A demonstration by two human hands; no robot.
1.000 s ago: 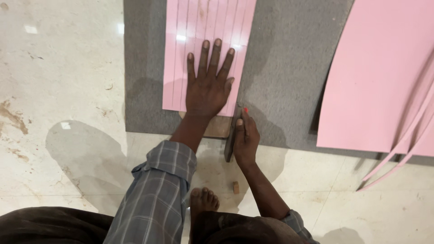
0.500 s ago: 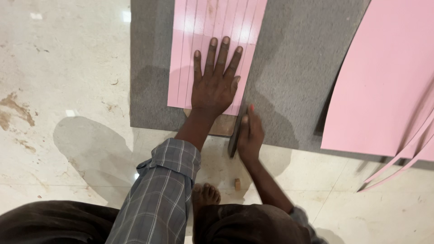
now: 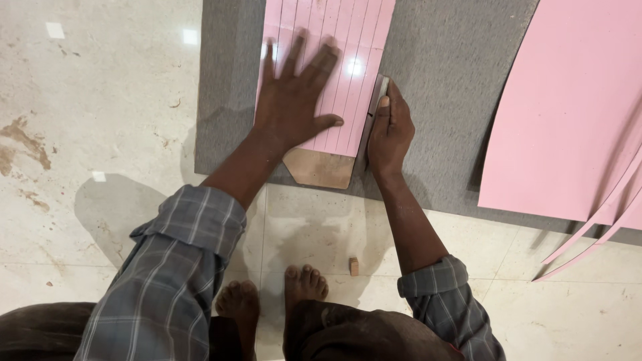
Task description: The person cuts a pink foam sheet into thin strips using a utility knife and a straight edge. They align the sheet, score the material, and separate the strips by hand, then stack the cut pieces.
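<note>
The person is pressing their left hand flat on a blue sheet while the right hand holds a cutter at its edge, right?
Not quite: the head view shows the sheet is pink. The left hand does press flat on it, and the right hand holds the cutter at its edge.

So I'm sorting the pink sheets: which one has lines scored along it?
The narrow pink sheet under the left hand; the large pink sheet at right is plain.

Open room: bare grey mat [image 3: 441, 100] between the scored pink sheet [image 3: 348, 73] and the large pink sheet [image 3: 575, 107].
Obstacles: loose pink strips [image 3: 602, 227] at right; small wooden block [image 3: 354, 266] near feet.
</note>
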